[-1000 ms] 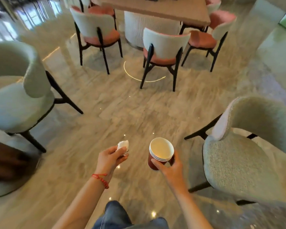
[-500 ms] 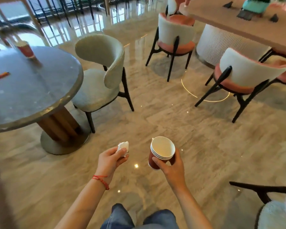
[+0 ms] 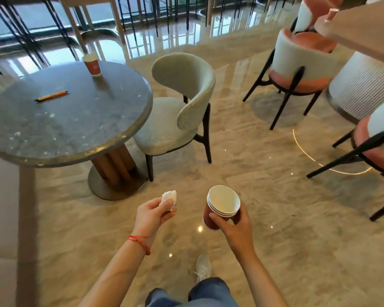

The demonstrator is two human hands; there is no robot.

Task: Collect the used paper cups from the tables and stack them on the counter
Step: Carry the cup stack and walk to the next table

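Observation:
My right hand [image 3: 236, 227] grips a stack of red paper cups [image 3: 220, 206] with white insides, held low over the floor. My left hand [image 3: 152, 212] pinches a crumpled white napkin [image 3: 169, 197] between thumb and fingers. One more red paper cup [image 3: 92, 65] stands upright at the far edge of the round grey table [image 3: 53, 129] to my left, well beyond both hands. Another red cup [image 3: 331, 13] shows, blurred, on the long wooden table [image 3: 364, 29] at the top right.
An orange pen [image 3: 51, 96] lies on the round table. A pale green chair [image 3: 182, 107] is tucked beside it. Pink-seated chairs [image 3: 297, 63] stand at the right around the wooden table's white ribbed base [image 3: 364, 89]. Polished marble floor lies ahead; dark railings line the back.
The view has swung left: the round table with its cup and pen has come fully into view, and the pink chairs have slid right. Both hands keep their hold.

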